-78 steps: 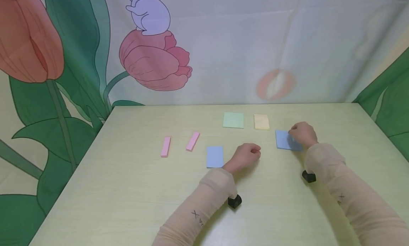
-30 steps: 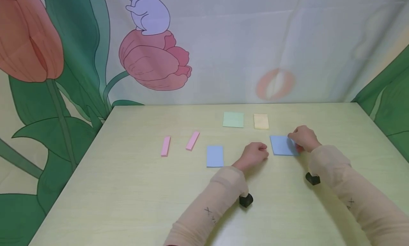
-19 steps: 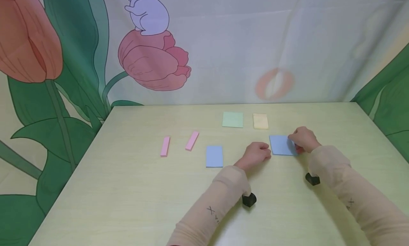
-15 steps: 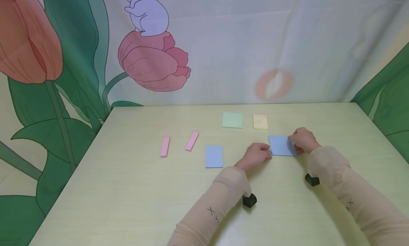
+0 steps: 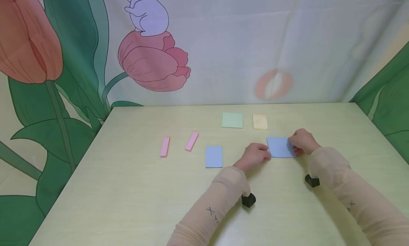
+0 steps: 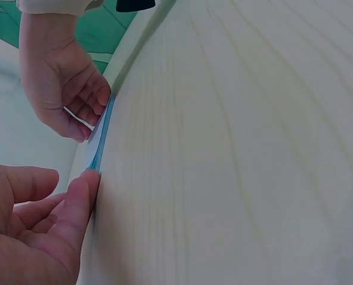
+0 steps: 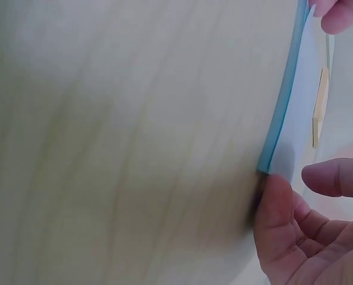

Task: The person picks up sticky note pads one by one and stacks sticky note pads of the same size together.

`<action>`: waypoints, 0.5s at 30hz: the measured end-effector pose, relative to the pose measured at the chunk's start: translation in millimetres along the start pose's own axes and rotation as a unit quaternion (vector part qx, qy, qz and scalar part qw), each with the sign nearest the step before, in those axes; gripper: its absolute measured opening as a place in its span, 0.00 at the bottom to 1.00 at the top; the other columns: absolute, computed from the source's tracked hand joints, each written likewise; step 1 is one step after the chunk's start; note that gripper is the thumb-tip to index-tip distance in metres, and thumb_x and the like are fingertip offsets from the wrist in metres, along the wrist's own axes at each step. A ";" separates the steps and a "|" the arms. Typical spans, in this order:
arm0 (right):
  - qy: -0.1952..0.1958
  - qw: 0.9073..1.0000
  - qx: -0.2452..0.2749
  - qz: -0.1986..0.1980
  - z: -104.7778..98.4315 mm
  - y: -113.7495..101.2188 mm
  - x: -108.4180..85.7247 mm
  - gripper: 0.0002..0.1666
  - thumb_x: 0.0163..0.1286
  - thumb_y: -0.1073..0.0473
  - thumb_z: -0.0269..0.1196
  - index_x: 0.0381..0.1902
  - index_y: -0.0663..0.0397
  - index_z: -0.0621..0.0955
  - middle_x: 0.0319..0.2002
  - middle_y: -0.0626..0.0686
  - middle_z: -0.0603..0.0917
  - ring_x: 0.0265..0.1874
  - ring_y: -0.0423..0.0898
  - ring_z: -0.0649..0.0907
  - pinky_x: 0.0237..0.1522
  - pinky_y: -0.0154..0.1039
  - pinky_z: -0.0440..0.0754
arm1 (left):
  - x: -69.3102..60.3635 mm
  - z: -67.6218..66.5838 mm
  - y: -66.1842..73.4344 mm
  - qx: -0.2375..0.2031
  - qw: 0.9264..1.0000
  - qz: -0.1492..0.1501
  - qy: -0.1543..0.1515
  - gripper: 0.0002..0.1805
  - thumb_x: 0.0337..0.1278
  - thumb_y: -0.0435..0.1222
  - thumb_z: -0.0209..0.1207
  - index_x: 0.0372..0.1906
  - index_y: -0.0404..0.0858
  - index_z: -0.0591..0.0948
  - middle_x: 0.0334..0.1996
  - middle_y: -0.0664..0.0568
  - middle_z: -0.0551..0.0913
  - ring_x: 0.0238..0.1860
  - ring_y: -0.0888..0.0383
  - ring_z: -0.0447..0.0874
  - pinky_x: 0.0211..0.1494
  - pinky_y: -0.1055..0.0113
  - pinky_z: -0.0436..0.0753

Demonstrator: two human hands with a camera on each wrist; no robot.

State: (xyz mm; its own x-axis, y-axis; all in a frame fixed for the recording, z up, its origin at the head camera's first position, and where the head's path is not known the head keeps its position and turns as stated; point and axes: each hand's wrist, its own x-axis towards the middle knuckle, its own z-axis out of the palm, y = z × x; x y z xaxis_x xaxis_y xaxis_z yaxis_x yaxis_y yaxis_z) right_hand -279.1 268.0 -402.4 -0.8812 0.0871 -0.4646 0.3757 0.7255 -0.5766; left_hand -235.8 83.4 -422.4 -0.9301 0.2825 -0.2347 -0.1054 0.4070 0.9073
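A blue sticky note pad (image 5: 279,147) lies flat on the table between my two hands. My right hand (image 5: 305,141) holds its right end with curled fingers. At the pad's left end is my left hand (image 5: 254,155), its thumb and bent fingers at the near left corner. In the right wrist view, the pale top sheet (image 7: 298,98) rises a little from the thicker teal edge of the pad near the left fingers. The left wrist view shows the pad edge-on between the hands. What the fingertips do underneath is hidden.
Left of my hands lie another blue pad (image 5: 213,157) and two slim pink pads, one pink pad (image 5: 164,147) farther left and one pink pad (image 5: 191,141) nearer. Behind are a green pad (image 5: 232,120) and a yellow pad (image 5: 260,121). A printed curtain (image 5: 223,43) hangs behind the table.
The blue pad has slid left and slightly nearer, with my right hand on it. My left hand has come rightward to the pad's left end. The other pads stay put.
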 end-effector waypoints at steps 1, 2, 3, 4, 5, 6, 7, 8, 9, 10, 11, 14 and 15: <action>-0.002 1.000 0.001 -0.001 0.3 -0.1 -0.2 0.16 0.61 0.62 0.47 0.42 0.71 0.68 0.25 0.56 0.70 0.17 0.43 0.74 0.23 0.35 0.78 | -0.1 -0.4 -0.2 -0.008 1.000 -0.004 0.000 0.12 0.53 0.31 0.54 0.42 0.30 0.79 0.29 0.45 0.83 0.26 0.63 0.73 0.35 0.76 0.73; -0.003 1.000 0.001 -0.001 0.7 -0.3 -0.5 0.16 0.61 0.62 0.47 0.42 0.71 0.68 0.25 0.56 0.70 0.16 0.43 0.74 0.23 0.35 0.78 | -0.3 -0.9 -0.3 -0.019 1.000 -0.010 0.000 0.12 0.53 0.30 0.54 0.42 0.29 0.79 0.28 0.44 0.83 0.26 0.63 0.75 0.34 0.77 0.73; -0.005 1.000 0.001 -0.002 1.2 -0.5 -0.8 0.16 0.61 0.62 0.47 0.42 0.71 0.68 0.24 0.55 0.71 0.16 0.42 0.74 0.23 0.35 0.78 | -0.3 -1.3 -0.6 -0.032 0.999 -0.016 0.000 0.12 0.53 0.30 0.53 0.43 0.29 0.78 0.28 0.43 0.83 0.25 0.62 0.76 0.34 0.76 0.74; -0.006 1.000 0.003 -0.002 1.8 -0.5 -0.8 0.16 0.61 0.62 0.47 0.42 0.71 0.68 0.24 0.55 0.71 0.16 0.42 0.74 0.22 0.35 0.78 | 0.0 -1.6 -1.2 -0.043 0.999 -0.021 -0.001 0.12 0.53 0.30 0.53 0.43 0.28 0.78 0.28 0.43 0.83 0.25 0.62 0.77 0.33 0.76 0.75; -0.008 1.000 0.005 -0.002 2.5 -0.6 -1.0 0.16 0.61 0.63 0.47 0.42 0.71 0.68 0.23 0.54 0.71 0.16 0.42 0.74 0.22 0.35 0.78 | 0.1 -2.1 -1.7 -0.055 0.998 -0.027 -0.002 0.12 0.53 0.29 0.53 0.42 0.28 0.77 0.28 0.42 0.83 0.25 0.61 0.78 0.33 0.75 0.76; -0.010 1.000 0.008 -0.002 3.3 -0.8 -1.1 0.16 0.60 0.63 0.47 0.42 0.70 0.68 0.23 0.54 0.71 0.16 0.42 0.74 0.22 0.35 0.78 | 0.3 -2.5 -2.2 -0.070 0.997 -0.036 -0.002 0.12 0.54 0.29 0.52 0.43 0.27 0.77 0.27 0.41 0.83 0.24 0.60 0.79 0.32 0.75 0.77; -0.012 1.000 0.012 -0.001 4.2 -1.2 -1.5 0.15 0.60 0.63 0.47 0.42 0.70 0.69 0.22 0.54 0.71 0.16 0.42 0.74 0.22 0.34 0.77 | 0.6 -2.8 -2.9 -0.084 0.996 -0.042 -0.002 0.12 0.54 0.28 0.52 0.42 0.27 0.76 0.27 0.41 0.83 0.24 0.60 0.79 0.31 0.74 0.78; -0.015 1.000 0.015 0.000 5.1 -1.7 -2.1 0.15 0.60 0.63 0.48 0.41 0.70 0.69 0.22 0.53 0.70 0.16 0.42 0.74 0.22 0.34 0.77 | 0.8 -3.3 -3.6 -0.093 0.994 -0.049 -0.001 0.12 0.54 0.28 0.51 0.43 0.27 0.76 0.27 0.40 0.83 0.23 0.60 0.79 0.30 0.74 0.78; -0.017 1.000 0.018 0.002 6.1 -2.2 -2.5 0.14 0.60 0.63 0.48 0.41 0.69 0.69 0.22 0.53 0.70 0.16 0.42 0.73 0.22 0.34 0.77 | 1.0 -3.8 -4.3 -0.097 0.994 -0.054 -0.001 0.11 0.54 0.28 0.51 0.43 0.27 0.76 0.26 0.40 0.83 0.21 0.60 0.78 0.28 0.74 0.78; -0.020 1.000 0.020 0.002 7.0 -2.5 -2.7 0.14 0.60 0.63 0.48 0.40 0.69 0.69 0.21 0.53 0.71 0.16 0.42 0.73 0.22 0.34 0.77 | 1.1 -4.2 -5.0 -0.100 0.993 -0.058 0.000 0.11 0.55 0.28 0.51 0.42 0.27 0.76 0.26 0.41 0.83 0.20 0.61 0.77 0.26 0.75 0.77; -0.022 1.000 0.021 0.002 7.9 -3.2 -3.3 0.13 0.60 0.63 0.48 0.39 0.68 0.69 0.21 0.52 0.71 0.16 0.42 0.73 0.22 0.34 0.77 | 1.3 -4.7 -5.8 -0.102 0.993 -0.062 0.001 0.11 0.55 0.28 0.50 0.42 0.27 0.76 0.25 0.41 0.83 0.19 0.61 0.77 0.24 0.76 0.76; -0.024 1.000 0.018 0.002 9.8 -5.4 -5.3 0.11 0.59 0.63 0.48 0.36 0.67 0.70 0.20 0.51 0.71 0.16 0.41 0.73 0.21 0.34 0.77 | 1.8 -6.2 -7.8 -0.097 0.993 -0.067 -0.001 0.10 0.56 0.29 0.50 0.40 0.28 0.76 0.25 0.41 0.83 0.17 0.63 0.75 0.20 0.78 0.74; -0.024 1.000 0.017 0.001 10.2 -5.9 -5.6 0.11 0.59 0.63 0.48 0.36 0.67 0.70 0.19 0.51 0.71 0.15 0.41 0.73 0.21 0.34 0.77 | 1.9 -6.7 -8.4 -0.097 0.993 -0.068 -0.001 0.09 0.56 0.29 0.50 0.39 0.28 0.76 0.24 0.41 0.83 0.16 0.63 0.75 0.19 0.78 0.74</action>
State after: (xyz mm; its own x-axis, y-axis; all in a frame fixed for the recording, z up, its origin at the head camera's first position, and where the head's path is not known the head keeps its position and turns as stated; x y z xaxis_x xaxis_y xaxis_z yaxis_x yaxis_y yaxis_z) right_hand -273.4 256.3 -403.3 -0.8662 0.0546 -0.4967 0.3871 0.7017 -0.5981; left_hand -239.0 74.8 -428.2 -0.9024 0.2377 -0.3594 -0.2954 0.2660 0.9176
